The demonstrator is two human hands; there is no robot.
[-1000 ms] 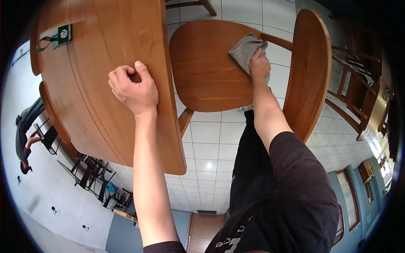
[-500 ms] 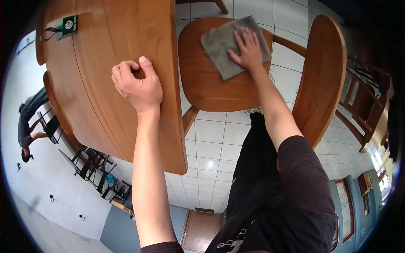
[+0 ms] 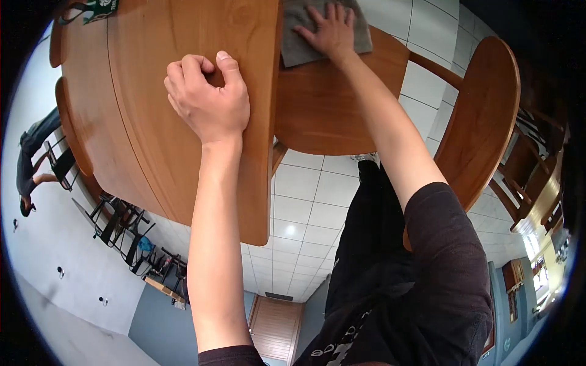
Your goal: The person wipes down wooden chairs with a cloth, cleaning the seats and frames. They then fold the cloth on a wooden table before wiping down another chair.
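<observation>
My right hand (image 3: 329, 35) lies flat, fingers spread, on a grey cloth (image 3: 300, 53). The cloth is spread over the far left part of a wooden chair seat (image 3: 342, 113), close to the table edge, and its top side runs out of view. On the wooden table (image 3: 177, 30), near the edge facing the chair, rests my left hand (image 3: 210, 97). Its fingers are curled into a loose fist with the thumb raised, and nothing shows in it.
The chair's curved backrest (image 3: 482, 116) stands to the right. A green tag-like item with a strap (image 3: 101, 9) lies at the table's far left. Beyond the table are a person (image 3: 33, 152) and several black chairs (image 3: 116, 229). More wooden chairs (image 3: 525, 165) stand at the right.
My right hand and the cloth have slid left across the seat towards the table edge. My left hand stays in a loose fist on the table. The view has shifted slightly.
</observation>
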